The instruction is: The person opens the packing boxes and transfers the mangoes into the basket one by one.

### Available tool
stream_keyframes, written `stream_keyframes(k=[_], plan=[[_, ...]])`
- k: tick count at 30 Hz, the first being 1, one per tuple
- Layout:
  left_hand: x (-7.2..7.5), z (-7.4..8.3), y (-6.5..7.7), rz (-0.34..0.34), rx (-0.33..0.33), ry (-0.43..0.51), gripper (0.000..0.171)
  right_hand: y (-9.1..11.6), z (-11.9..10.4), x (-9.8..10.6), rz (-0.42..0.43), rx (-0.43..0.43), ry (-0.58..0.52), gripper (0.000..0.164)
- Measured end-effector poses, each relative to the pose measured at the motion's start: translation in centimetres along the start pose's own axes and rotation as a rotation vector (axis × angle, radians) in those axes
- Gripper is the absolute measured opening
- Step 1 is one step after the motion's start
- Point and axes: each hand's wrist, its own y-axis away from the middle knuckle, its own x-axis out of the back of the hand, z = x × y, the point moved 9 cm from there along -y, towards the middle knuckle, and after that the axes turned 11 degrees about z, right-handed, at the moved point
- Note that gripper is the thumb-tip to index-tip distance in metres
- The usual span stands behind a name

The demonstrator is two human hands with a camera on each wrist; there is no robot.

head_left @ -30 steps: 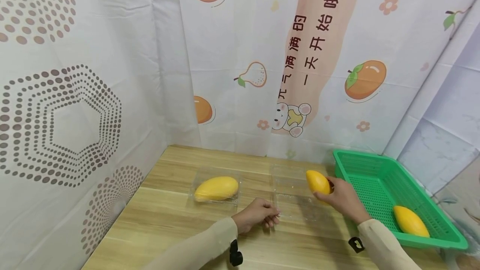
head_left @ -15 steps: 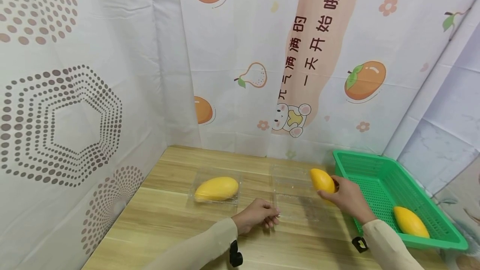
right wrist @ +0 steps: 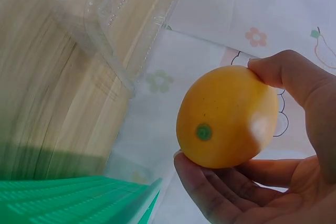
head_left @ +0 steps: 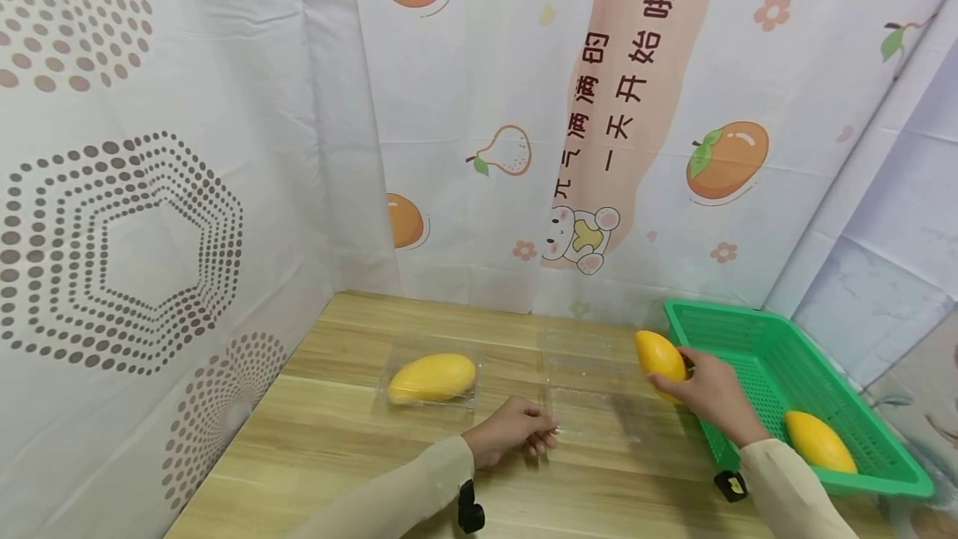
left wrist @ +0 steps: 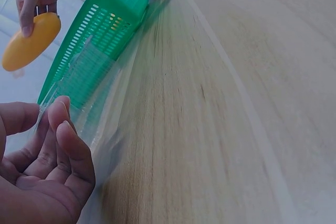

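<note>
A yellow mango (head_left: 659,360) is gripped by my right hand (head_left: 714,393), raised between the clear plastic box and the green basket. In the right wrist view the thumb and fingers hold the mango (right wrist: 226,119) from opposite sides, its green stem spot showing. My left hand (head_left: 512,429) pinches the near-left edge of the clear plastic box (head_left: 591,414), which lies unfolded on the table with nothing in it. The left wrist view shows the thumb and fingertips of the left hand (left wrist: 47,156) meeting on its thin edge. Farther left, another mango (head_left: 434,377) lies in a second clear box (head_left: 389,356).
The green plastic basket (head_left: 861,482) stands at the right of the wooden table (head_left: 337,439). One mango (head_left: 819,442) lies in its near end. A printed curtain (head_left: 479,231) hangs behind the table, and another patterned one (head_left: 277,190) hangs on the left.
My right hand has moved right with the mango, away from over the open box and towards the green basket. My left hand has stayed at the box's edge.
</note>
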Motion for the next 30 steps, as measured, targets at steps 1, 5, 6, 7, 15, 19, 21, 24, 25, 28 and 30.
stream_keyframes(k=[1, 5, 6, 7, 15, 19, 21, 24, 25, 28, 30], plan=[[0.0, 0.0, 0.0, 0.001, 0.0, -0.001, 0.023, 0.0, 0.1, 0.0, 0.0, -0.002, 0.0, 0.074], [0.0, -0.1, 0.0, 0.003, -0.001, -0.004, 0.023, 0.0, 0.7, -0.1, -0.007, -0.011, 0.004, 0.075], [0.0, -0.1, 0.0, 0.003, 0.0, -0.004, 0.023, 0.0, 0.8, -0.1, -0.009, -0.012, 0.004, 0.075], [0.0, -0.1, 0.0, 0.002, -0.001, -0.003, 0.023, 0.0, 0.9, 0.0, -0.01, -0.012, 0.005, 0.076], [-0.1, 0.2, 0.1, -0.004, 0.0, 0.01, 0.023, 0.1, 1.6, 0.6, -0.005, -0.019, 0.019, 0.079], [-0.1, 0.1, 0.0, -0.002, 0.004, 0.012, 0.023, 0.1, 1.9, 0.8, -0.009, -0.024, 0.032, 0.085], [-0.1, 0.1, 0.0, -0.001, 0.005, 0.01, 0.023, 0.1, 2.1, 1.0, -0.006, -0.025, 0.037, 0.086], [-0.1, 0.1, 0.0, -0.002, 0.005, 0.007, 0.023, 0.1, 2.3, 1.3, -0.002, -0.027, 0.04, 0.087], [-0.1, 0.1, 0.0, -0.001, 0.006, 0.006, 0.023, 0.1, 2.4, 1.4, -0.002, -0.027, 0.038, 0.087], [-0.1, 0.1, 0.0, -0.002, 0.006, 0.005, 0.023, 0.1, 2.7, 1.7, 0.0, -0.032, 0.04, 0.088], [-0.2, 0.1, 0.0, -0.003, 0.006, 0.007, 0.023, 0.1, 2.9, 1.7, -0.002, -0.034, 0.044, 0.089]])
